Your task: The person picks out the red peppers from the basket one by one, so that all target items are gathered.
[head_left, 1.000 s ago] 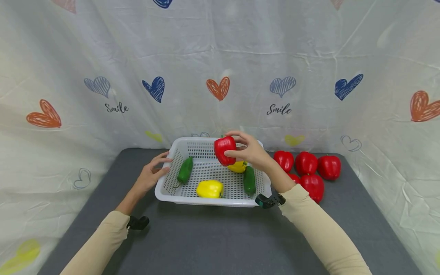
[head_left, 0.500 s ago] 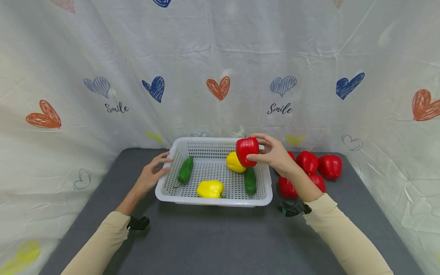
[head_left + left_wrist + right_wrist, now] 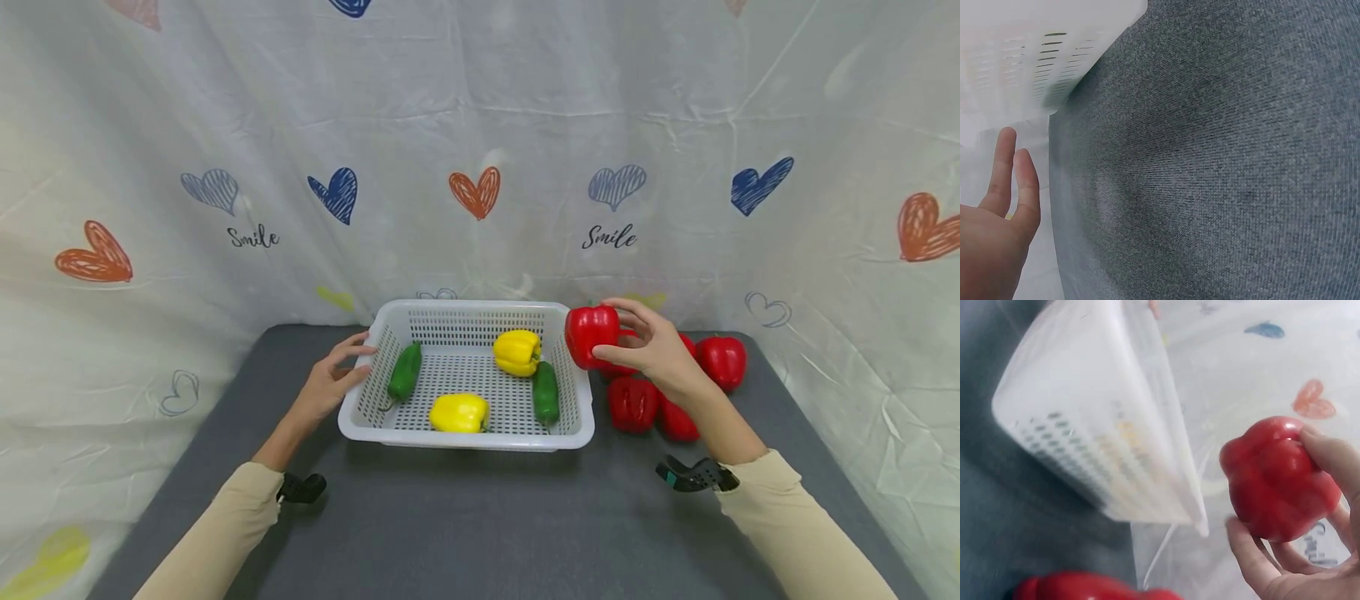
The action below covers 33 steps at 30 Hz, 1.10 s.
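Observation:
My right hand (image 3: 656, 354) grips a red bell pepper (image 3: 588, 335) between thumb and fingers, above the right rim of a white slotted basket (image 3: 465, 442). The right wrist view shows the held pepper from its lobed bottom, clear of the basket wall. At the basket's left rim is my left hand (image 3: 330, 379), fingers loosely extended; whether they touch the rim I cannot tell. Inside the basket lie a yellow bell pepper (image 3: 459, 412) near the front, another yellow bell pepper (image 3: 516, 352) at the back right, a green pepper (image 3: 405, 371) on the left and another green pepper (image 3: 546, 393) on the right.
Right of the basket, several red bell peppers (image 3: 632, 405) are grouped on the dark grey table (image 3: 480, 525), partly hidden by my right hand and forearm. Behind the table hangs a pale curtain (image 3: 405, 108) printed with hearts.
My right hand has carried the red bell pepper rightward, from over the basket's interior to above its right edge. The back yellow pepper has come into full view. My left hand has stayed put.

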Tool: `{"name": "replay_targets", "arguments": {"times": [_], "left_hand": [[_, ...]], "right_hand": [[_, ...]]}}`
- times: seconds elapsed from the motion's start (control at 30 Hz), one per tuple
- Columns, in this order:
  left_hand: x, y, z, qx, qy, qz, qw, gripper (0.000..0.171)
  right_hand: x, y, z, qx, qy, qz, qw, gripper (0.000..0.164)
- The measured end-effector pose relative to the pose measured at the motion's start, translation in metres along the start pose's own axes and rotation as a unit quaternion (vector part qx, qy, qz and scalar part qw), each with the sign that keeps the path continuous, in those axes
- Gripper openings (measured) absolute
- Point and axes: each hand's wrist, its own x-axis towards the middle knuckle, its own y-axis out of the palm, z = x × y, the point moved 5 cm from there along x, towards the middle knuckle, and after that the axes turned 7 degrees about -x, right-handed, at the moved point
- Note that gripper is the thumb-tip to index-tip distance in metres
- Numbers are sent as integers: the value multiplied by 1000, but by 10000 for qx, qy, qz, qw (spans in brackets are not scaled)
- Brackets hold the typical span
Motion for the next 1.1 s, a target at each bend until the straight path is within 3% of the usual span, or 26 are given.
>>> {"name": "replay_targets", "arguments": {"times": [0.27,0.53,1.1], "left_hand": [[0,-1,2,-14,-40,11,10000,38],[1,-1,3,4,-55,5,10000,37],[0,0,3,-5,-39,21,10000,37]], "right_hand": [[-23,-28,-13,-528,283,-418,9973,76],[-41,-46,-28,-555,333,-599,9961,70],[-70,-84,-50,-776,7,-689,9946,65]]}}
